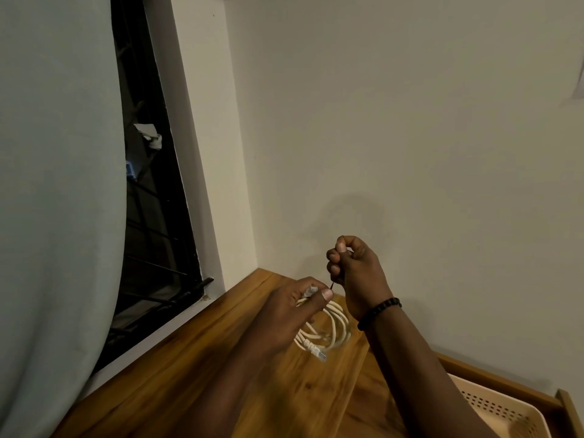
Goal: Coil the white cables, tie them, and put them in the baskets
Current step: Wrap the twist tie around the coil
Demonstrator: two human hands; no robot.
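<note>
A coiled white cable [335, 327] hangs in loops above the wooden table [196, 374], one clear plug dangling at its lower end. My left hand [294, 308] grips the top of the coil, thumb pressed over the bundle and a second plug. My right hand [354, 270], a dark bead bracelet on its wrist, is raised just above and to the right and pinches a thin dark tie [331, 284] that runs down to the coil. A beige perforated basket [493, 406] sits at the lower right, partly cut off by the frame.
A pale wall rises behind the table. On the left are a window with dark bars [151, 216] and a light curtain [57, 184]. A wooden rim [565, 409] borders the basket's right side.
</note>
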